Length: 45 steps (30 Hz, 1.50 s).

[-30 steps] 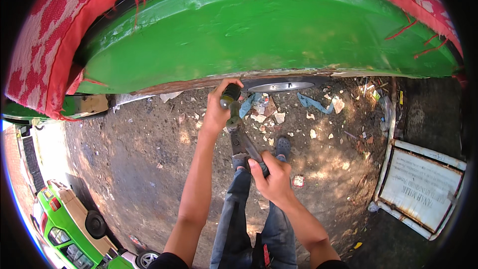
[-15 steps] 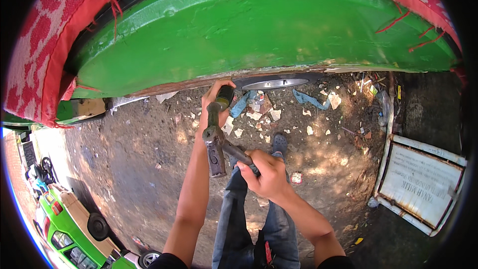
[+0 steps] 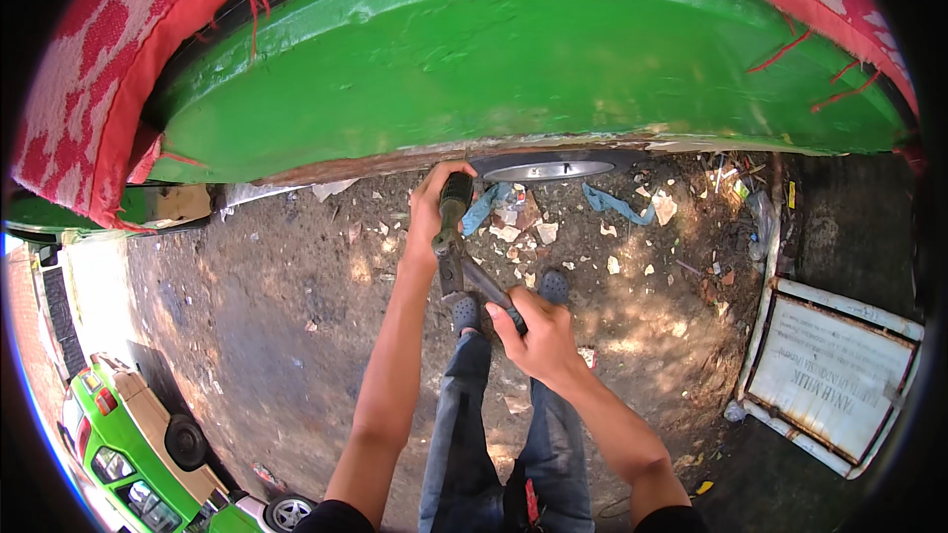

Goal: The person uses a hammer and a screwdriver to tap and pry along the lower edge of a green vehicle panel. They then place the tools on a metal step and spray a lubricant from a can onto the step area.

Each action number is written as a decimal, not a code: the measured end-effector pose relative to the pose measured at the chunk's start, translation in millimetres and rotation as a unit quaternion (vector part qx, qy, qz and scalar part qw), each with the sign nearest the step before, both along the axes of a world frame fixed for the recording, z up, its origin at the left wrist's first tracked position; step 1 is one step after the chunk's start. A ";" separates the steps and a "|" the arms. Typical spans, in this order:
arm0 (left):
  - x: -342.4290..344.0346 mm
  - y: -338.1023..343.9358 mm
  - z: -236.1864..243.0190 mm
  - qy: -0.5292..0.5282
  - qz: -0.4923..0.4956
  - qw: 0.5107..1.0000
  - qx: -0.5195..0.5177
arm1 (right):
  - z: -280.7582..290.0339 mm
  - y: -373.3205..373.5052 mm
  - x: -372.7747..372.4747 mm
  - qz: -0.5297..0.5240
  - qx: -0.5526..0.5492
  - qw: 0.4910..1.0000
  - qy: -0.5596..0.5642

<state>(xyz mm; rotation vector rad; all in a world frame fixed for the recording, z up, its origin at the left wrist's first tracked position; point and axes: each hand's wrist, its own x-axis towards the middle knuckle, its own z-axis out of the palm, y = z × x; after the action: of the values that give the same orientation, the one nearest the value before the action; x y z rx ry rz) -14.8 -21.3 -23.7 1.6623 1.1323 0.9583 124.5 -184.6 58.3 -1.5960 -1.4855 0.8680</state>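
Note:
My left hand (image 3: 426,215) is closed around a thick, dark tool with a ridged grip (image 3: 455,199), just below the lower edge of a green painted panel (image 3: 523,69). The tool's far tip cannot be made out. In my right hand (image 3: 545,341) is the dark handle of a hammer (image 3: 484,282). Its metal head lies at the near end of the tool, and the two appear to touch. A brownish, worn strip runs along the panel's bottom edge, right by my left fingertips.
Pale broken flakes (image 3: 508,233) and a blue cloth strip (image 3: 617,204) litter the dirt ground near a wheel (image 3: 553,168). Red patterned fabric (image 3: 109,69) hangs over the panel. A framed white sign (image 3: 829,372) lies right; a green car (image 3: 123,464) stands left.
The hammer head has moved away from me, down to the near end of the tool. My right hand has shifted slightly right; my left keeps its grip.

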 end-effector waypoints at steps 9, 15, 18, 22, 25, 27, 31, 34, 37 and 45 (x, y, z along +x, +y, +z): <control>5.1 -3.4 -5.2 0.038 0.024 0.998 0.049 | -2.4 -1.4 -0.3 0.007 -0.024 1.000 -0.017; 10.6 -5.2 1.6 0.003 0.024 1.000 -0.011 | -13.2 -10.2 4.1 0.019 0.138 0.989 0.042; 7.6 -4.5 -2.3 0.006 0.030 0.999 0.012 | -14.5 -5.1 3.3 0.004 0.013 1.000 -0.015; 9.2 -7.5 1.0 0.015 0.036 0.999 -0.011 | -5.9 -13.0 1.7 0.002 0.085 0.995 0.045; 11.3 -5.5 -1.7 0.013 0.042 0.999 0.011 | -7.8 -12.8 2.3 0.002 0.095 0.995 0.029; 8.5 -0.8 -2.6 -0.013 0.038 0.999 0.007 | -5.5 -6.4 0.6 -0.008 -0.008 1.000 -0.010; 13.0 -3.6 -2.8 0.003 0.040 0.999 0.028 | -3.5 -11.9 1.9 0.008 0.082 0.996 0.028; 11.1 -3.2 -2.0 0.031 0.040 0.998 0.031 | -4.9 -10.6 1.2 0.019 0.140 0.989 0.039; 12.4 -0.4 -3.4 -0.009 0.045 0.998 0.031 | -5.1 -5.2 -2.0 0.001 -0.004 1.000 -0.025; 5.7 8.2 -15.5 -0.011 0.047 0.999 0.013 | -2.1 -5.4 -4.9 -0.022 0.039 0.999 0.007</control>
<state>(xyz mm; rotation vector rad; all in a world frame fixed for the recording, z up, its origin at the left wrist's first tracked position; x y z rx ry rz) -9.1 -13.1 -39.2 1.6280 1.1967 1.0520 119.7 -189.9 56.2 -1.5567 -1.4518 0.7843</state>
